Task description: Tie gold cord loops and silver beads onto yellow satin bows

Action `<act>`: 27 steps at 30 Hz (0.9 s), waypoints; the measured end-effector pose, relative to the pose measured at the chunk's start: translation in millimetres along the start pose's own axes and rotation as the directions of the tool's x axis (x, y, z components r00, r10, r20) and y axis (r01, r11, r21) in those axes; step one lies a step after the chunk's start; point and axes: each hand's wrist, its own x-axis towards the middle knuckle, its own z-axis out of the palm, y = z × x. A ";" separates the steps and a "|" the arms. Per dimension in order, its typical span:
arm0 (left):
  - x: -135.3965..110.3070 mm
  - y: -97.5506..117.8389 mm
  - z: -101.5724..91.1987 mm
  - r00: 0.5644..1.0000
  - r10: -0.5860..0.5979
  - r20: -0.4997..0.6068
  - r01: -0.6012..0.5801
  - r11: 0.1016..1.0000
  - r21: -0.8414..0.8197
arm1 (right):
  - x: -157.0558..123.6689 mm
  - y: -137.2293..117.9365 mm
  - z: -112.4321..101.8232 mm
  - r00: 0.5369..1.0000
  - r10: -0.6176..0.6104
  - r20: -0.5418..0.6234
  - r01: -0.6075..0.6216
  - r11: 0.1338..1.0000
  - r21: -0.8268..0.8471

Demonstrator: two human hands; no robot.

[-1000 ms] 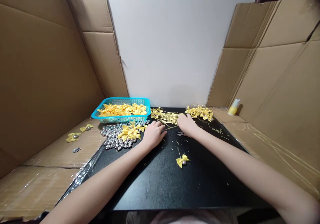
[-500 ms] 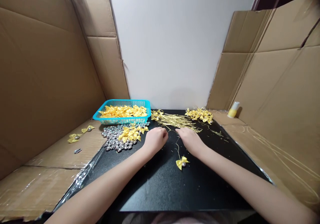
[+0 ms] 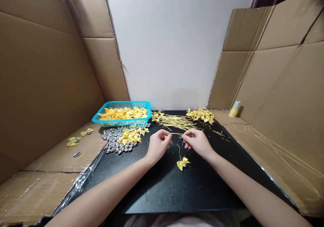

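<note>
A short gold cord runs nearly straight between my two hands above the black table. My left hand pinches one end between thumb and fingers. At the other end, my right hand is closed in a pinch on the same cord. Just below the hands a yellow ribbon bow with a silvery bead lies on the table. A thin thread rises from this bow toward my right fingertips; whether the fingers hold it I cannot tell.
Beyond my hands lies a pile of cut gold cords. A blue basket of yellow bows stands left, behind silver beads. More finished bows sit at back right. A thread spool stands on the cardboard.
Both hands have turned so that thumbs and fingers show, and the cord between them is now pulled straighter. The bow stays on the table; the view has shifted slightly.
</note>
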 end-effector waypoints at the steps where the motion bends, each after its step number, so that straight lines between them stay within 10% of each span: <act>1: -0.9 -0.9 1.7 1.000 -0.016 0.004 0.016 0.998 -0.054 | -0.4 0.8 1.0 1.000 0.023 0.002 -0.023 0.996 0.087; 10: -13.0 3.2 6.6 0.994 0.105 -0.004 -0.103 0.964 -0.244 | -13.8 4.9 15.6 0.997 -0.057 -0.052 0.073 0.919 0.388; 27: -21.2 8.4 3.5 0.982 0.190 0.019 -0.184 0.969 -0.167 | -18.7 6.4 15.7 0.992 -0.116 -0.057 0.129 0.888 0.441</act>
